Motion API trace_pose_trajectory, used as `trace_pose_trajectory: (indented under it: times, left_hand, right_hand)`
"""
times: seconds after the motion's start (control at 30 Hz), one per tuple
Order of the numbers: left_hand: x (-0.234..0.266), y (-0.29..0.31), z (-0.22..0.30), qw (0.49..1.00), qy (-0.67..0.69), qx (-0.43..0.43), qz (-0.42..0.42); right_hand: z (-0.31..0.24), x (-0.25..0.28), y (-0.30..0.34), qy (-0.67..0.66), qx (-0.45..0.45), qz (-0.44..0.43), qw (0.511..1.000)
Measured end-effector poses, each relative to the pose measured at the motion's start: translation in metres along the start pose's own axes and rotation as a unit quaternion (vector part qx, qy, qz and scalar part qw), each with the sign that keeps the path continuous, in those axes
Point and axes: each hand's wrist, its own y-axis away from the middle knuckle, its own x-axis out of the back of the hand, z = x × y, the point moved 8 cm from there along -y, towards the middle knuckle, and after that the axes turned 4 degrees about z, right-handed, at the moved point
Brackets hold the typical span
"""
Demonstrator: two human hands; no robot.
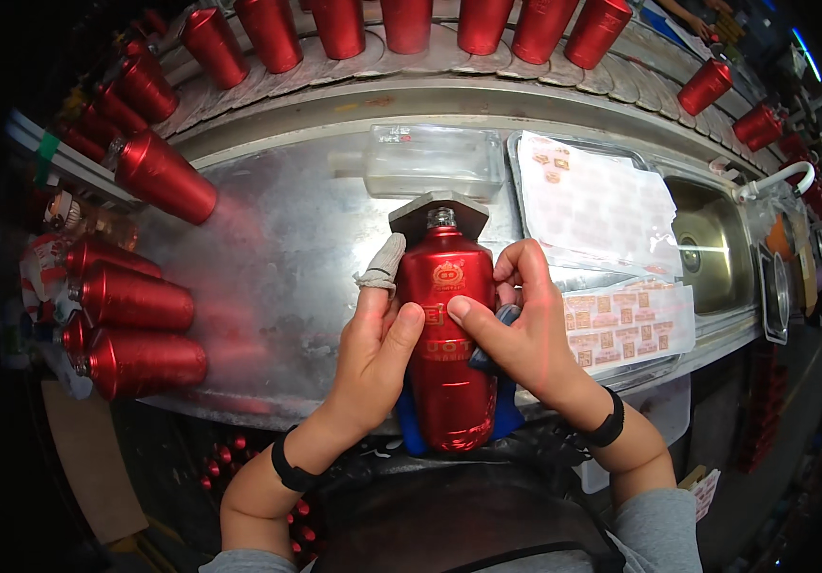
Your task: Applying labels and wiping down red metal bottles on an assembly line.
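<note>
A glossy red metallic bottle with gold markings lies in front of me, its clear neck away from me against a dark angular block. My left hand grips its left side, thumb along the front; a pale cloth finger cover sits on one finger. My right hand holds the right side, its thumb pressed on the bottle's middle near a small square label. A dark blue-grey object, partly hidden, is tucked under the right fingers. Blue material shows beneath the bottle's base.
Several red bottles lie at the left; others stand on a slatted conveyor at the back. A clear bottle lies beyond the block. Sticker sheets and a white sheet lie right, beside a sink.
</note>
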Motion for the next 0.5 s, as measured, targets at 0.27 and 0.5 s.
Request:
trace_pose_trajectory:
  times: [0.27,0.5]
  left_hand:
    - [-0.003,0.0,-0.002,0.999,0.051,0.017,0.001]
    - [-0.006,-0.002,-0.006,0.998,0.054,0.021,0.036]
  right_hand:
    - [0.004,0.0,0.002,-0.028,-0.007,0.004,1.0]
    - [0.013,-0.003,0.003,-0.094,-0.006,0.0,0.996]
